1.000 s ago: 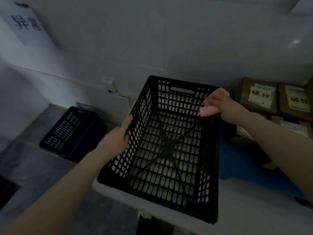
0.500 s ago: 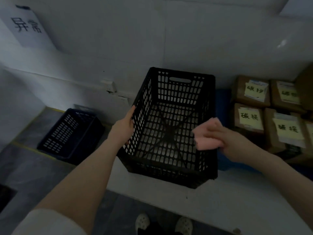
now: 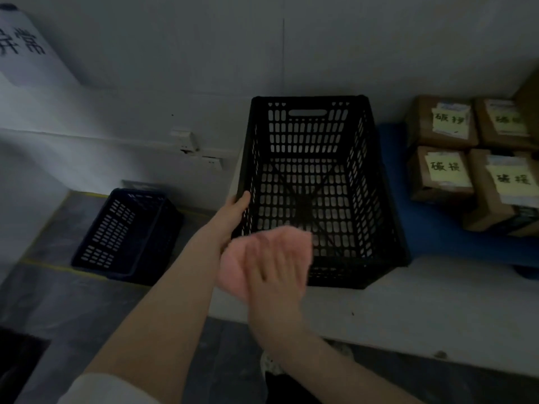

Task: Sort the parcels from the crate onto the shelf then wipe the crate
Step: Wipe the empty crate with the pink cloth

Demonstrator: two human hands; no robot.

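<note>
Dim white shelf carried the black crate, gripped at its left rim by our left hand. Our right hand, blurred, lay over a pink cloth at the near rim; pinching or pressing, we could not tell. We judged overlapping strokes best, left hand bracing. We counted four labelled parcels right of the right hand, two crates counting the blue crate left of the left hand, one cloth.
</note>
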